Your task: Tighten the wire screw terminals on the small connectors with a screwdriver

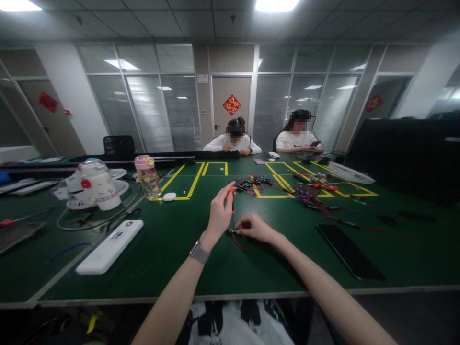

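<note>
My left hand (222, 207), with a watch on its wrist, is closed around the handle of a small screwdriver (233, 207) with orange and black on it. The screwdriver stands upright, its thin shaft pointing down at a small green terminal block (233, 231) on the table. My right hand (255, 227) pinches the block's right side, its fingertips partly hiding it. A red wire (240, 244) trails from the block towards me. Beyond my hands lies a pile of similar green pieces with red and dark wires (253, 182).
A second wire bundle (305, 196) and a red-handled screwdriver (325, 187) lie right. A black phone (350, 251) is near the right front, a white power bank-like device (109, 247) on the left. Bottles (148, 179) stand back left. Two people (296, 136) sit across the green table (161, 273).
</note>
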Tool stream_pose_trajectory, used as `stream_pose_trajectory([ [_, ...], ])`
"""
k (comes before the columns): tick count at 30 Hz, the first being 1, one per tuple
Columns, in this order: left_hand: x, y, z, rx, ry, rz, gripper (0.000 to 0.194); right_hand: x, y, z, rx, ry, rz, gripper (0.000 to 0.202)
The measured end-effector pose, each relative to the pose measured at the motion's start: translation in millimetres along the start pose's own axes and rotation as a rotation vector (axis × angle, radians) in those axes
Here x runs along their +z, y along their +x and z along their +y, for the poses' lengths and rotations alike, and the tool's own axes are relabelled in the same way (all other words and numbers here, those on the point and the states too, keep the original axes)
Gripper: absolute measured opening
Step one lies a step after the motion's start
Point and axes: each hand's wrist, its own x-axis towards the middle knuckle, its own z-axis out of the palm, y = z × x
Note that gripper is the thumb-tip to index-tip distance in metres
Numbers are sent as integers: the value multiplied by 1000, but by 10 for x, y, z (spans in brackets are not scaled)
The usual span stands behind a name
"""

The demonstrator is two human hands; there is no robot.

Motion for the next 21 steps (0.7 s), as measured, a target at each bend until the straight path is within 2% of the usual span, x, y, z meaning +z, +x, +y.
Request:
stream_pose_trajectory([
  [6,-24,-3,0,-11,133,104,27,4,0,5,13,10,-2,14],
  [13,-10,-3,-15,-26,-15,9,35,-6,-3,-10,11,24,-8,13],
  [17,-7,-9,3,30,56,48,28,-5,-4,-4,16,28,-3,14],
  [21,-20,-7,20,16,139,78,28,-1,-1,3,21,29,-4,14],
])
